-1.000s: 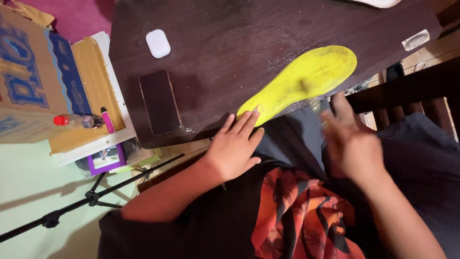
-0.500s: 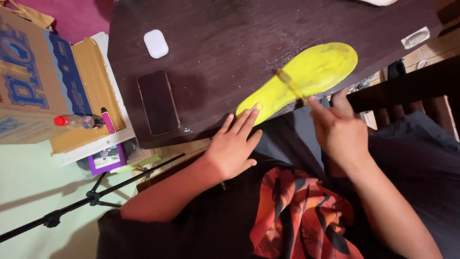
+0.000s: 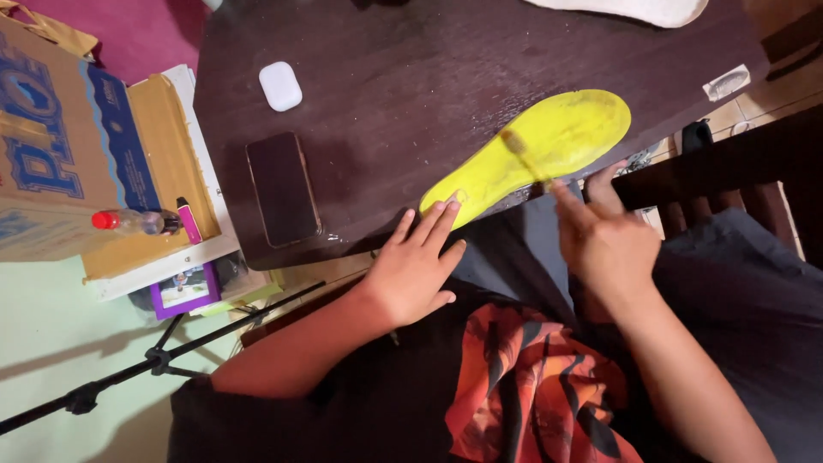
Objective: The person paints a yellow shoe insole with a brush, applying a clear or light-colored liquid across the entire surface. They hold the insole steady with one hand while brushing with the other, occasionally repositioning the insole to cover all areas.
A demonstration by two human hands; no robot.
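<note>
Over at the left edge a cardboard box (image 3: 51, 146) sits on a low shelf, with a small clear bottle with a red cap (image 3: 129, 222) lying in front of it, and a black tripod (image 3: 154, 360) spreads its legs across the pale floor below. On the dark wooden table (image 3: 411, 77) there is a white earbud case (image 3: 280, 86) and, nearer the person, a dark phone (image 3: 283, 189) lying face up.

The left hand (image 3: 416, 266) lies flat and spread, fingertips pressing on the heel end of the yellow insole (image 3: 531, 150), which lies slantwise along the near edge of the table. That hand has hardly moved over the last second; it pins the insole as it did before.

The change is on the right. A second ago the right hand (image 3: 604, 244) was off the insole and blurred, with nothing clearly in it. Half a second ago a thin tan tool showed in it, and now the small brush (image 3: 525, 154) lies across the middle of the insole, its tip blurred with motion. The fingers are closed narrowly round the handle. To me that reads as brushing strokes now under way on the insole's surface.

At the far right, a dark wooden chair back (image 3: 737, 163).
</note>
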